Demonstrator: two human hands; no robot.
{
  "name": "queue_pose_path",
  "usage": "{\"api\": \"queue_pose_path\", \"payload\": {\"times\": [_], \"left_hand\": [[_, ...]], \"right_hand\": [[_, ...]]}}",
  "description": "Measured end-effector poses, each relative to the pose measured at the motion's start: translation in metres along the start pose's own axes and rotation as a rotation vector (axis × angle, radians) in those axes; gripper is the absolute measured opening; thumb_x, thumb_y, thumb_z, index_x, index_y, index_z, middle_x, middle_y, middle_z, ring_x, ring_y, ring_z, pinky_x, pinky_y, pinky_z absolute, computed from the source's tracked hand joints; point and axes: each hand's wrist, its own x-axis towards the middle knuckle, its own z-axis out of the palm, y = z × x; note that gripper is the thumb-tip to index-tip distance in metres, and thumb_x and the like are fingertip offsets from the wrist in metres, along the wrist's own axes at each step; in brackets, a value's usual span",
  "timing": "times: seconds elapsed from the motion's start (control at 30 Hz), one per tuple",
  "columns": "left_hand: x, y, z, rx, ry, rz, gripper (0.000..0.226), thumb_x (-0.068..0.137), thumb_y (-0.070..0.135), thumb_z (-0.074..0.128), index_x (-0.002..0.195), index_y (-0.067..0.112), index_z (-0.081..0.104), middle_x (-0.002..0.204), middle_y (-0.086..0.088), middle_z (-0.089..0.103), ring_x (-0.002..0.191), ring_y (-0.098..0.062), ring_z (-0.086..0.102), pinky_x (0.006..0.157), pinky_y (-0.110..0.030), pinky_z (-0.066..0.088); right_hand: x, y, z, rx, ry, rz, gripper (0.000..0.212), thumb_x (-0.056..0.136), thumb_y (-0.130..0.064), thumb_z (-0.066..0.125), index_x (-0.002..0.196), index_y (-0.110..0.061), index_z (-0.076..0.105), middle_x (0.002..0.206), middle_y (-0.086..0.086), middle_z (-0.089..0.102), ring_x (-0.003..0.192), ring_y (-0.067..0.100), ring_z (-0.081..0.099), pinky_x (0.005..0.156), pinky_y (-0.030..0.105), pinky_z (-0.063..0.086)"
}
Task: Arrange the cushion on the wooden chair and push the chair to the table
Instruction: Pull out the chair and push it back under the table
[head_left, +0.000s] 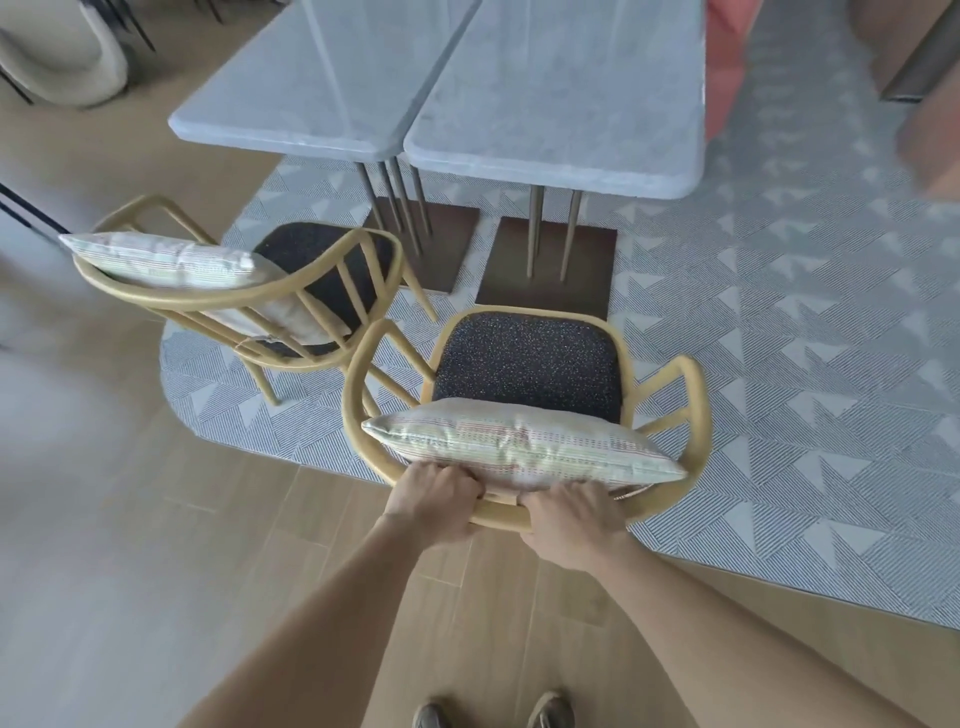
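Both hands are on the chair back here: the left hand (434, 501) curls its fingers over the curved top rail, and the right hand (569, 519) grips the same rail just beside it, knuckles up, the two close together at the middle. That's the chair (696, 410), a light wooden frame with arms that sweep round. The cushion (519, 447) stands on edge against the backrest, pale with fine coloured stripes, its near side touching the fingers. Ahead of it the dark speckled seat (530, 358) lies in plain view. The chair faces the table (561, 104), a grey top on thin legs and a flat brown base (545, 270). The seat's front edge sits just short of that base, and the tabletop's near edge is apart from the chair. A left table (311, 88) butts up against the first. Off to the left a second chair (156, 304) stands at an angle, with a second cushion (161, 260) leaning on its back. The chair's front is over the patterned rug (805, 338), its back rail is over the wooden floor (182, 519), and at the bottom edge are two shoes (550, 709).
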Motion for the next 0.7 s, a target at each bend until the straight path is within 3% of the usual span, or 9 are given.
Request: {"api": "queue_pose_path", "payload": {"times": [0.27,0.7], "left_hand": [[0.036,-0.027,-0.012,-0.015,0.026,0.003,0.037,0.096,0.052,0.058,0.117,0.027,0.076,0.116,0.004,0.077,0.104,-0.028,0.074,0.088,-0.041,0.055],[0.128,-0.111,-0.044,-0.035,0.042,0.108,0.034,0.095,0.042,0.061,0.12,0.025,0.075,0.118,0.002,0.076,0.107,-0.028,0.073,0.089,-0.039,0.057]], "right_hand": [[0.043,0.018,-0.011,0.021,0.015,0.009,0.033,0.093,-0.042,0.055,0.119,-0.027,0.07,0.09,0.007,0.075,0.083,0.029,0.073,0.068,0.041,0.041],[0.148,0.044,-0.055,0.053,-0.046,0.155,0.036,0.096,-0.032,0.055,0.13,-0.033,0.066,0.1,0.004,0.076,0.093,0.027,0.071,0.085,0.044,0.048]]}}
